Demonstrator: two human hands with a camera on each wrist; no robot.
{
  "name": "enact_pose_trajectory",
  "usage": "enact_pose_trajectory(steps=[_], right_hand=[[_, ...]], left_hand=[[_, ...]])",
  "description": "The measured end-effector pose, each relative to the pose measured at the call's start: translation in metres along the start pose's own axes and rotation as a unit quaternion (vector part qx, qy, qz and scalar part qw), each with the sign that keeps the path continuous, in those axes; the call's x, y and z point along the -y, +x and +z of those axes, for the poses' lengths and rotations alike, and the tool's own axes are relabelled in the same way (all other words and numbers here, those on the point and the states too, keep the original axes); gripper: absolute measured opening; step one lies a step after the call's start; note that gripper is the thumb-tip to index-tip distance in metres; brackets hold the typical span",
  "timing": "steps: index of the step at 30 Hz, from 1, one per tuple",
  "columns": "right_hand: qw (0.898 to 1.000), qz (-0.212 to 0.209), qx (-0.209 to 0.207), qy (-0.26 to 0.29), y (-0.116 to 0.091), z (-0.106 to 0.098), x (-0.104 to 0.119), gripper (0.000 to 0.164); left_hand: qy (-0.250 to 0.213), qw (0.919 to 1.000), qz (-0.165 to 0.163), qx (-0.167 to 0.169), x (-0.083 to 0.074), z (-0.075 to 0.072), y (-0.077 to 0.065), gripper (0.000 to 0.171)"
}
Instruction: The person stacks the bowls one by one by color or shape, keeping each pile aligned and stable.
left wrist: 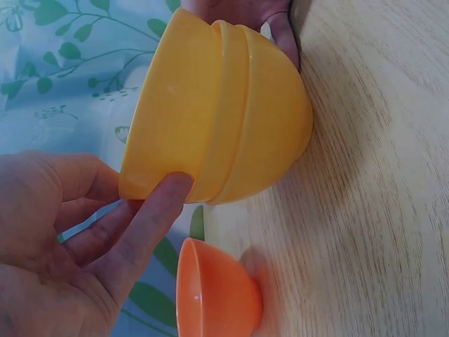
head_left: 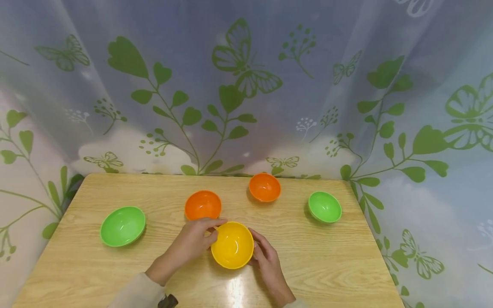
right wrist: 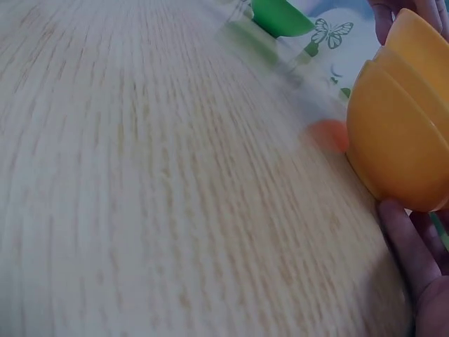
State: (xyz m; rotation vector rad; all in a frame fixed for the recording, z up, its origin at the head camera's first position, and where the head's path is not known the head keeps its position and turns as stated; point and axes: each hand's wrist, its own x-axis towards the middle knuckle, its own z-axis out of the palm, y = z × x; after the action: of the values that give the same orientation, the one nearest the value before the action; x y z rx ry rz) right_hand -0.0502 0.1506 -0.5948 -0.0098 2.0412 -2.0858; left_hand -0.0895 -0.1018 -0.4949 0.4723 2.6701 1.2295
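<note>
Several yellow bowls (head_left: pixel 233 245) are nested in a stack near the front middle of the table; the left wrist view shows the layered rims. My left hand (head_left: pixel 192 240) pinches the rim of the uppermost yellow bowl (left wrist: pixel 168 105) between thumb and fingers, on its left side. On the opposite side, my right hand (head_left: pixel 268 261) holds the lower part of the stack, its thumb low against the bottom yellow bowl (right wrist: pixel 393 140). Just behind my left hand sits an orange bowl (head_left: pixel 203 204), partly overlapped by the fingers in the head view.
A second orange bowl (head_left: pixel 264 187) stands near the table's back edge. One green bowl (head_left: pixel 123 226) is at the left, another green bowl (head_left: pixel 325 207) at the right. Behind the wooden table (head_left: pixel 327 265) hangs a curtain (head_left: pixel 246 128) printed with leaves and butterflies.
</note>
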Motion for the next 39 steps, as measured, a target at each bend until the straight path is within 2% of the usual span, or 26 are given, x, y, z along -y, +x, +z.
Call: enact_pose_trajectory(steps=[9, 17, 23, 29, 39], right_hand=[[1.000, 0.013, 0.005, 0.000, 0.000, -0.001, 0.006, 0.050], [1.000, 0.029, 0.005, -0.011, 0.000, -0.006, 0.010, 0.051], [1.000, 0.011, -0.008, -0.027, 0.001, -0.008, 0.017, 0.047], [1.000, -0.007, -0.019, -0.013, 0.002, -0.010, 0.021, 0.045], [0.998, -0.010, -0.017, -0.066, -0.002, -0.009, 0.021, 0.045]], left_hand=[[0.100, 0.9943, 0.016, -0.033, -0.004, 0.010, 0.001, 0.040], [0.140, 0.9887, 0.026, -0.048, 0.001, 0.017, 0.003, 0.038], [0.144, 0.9875, 0.031, -0.054, 0.004, 0.019, 0.004, 0.037], [0.118, 0.9910, 0.030, -0.055, 0.006, 0.021, 0.003, 0.038], [0.102, 0.9926, 0.026, -0.060, 0.008, 0.028, 0.001, 0.040]])
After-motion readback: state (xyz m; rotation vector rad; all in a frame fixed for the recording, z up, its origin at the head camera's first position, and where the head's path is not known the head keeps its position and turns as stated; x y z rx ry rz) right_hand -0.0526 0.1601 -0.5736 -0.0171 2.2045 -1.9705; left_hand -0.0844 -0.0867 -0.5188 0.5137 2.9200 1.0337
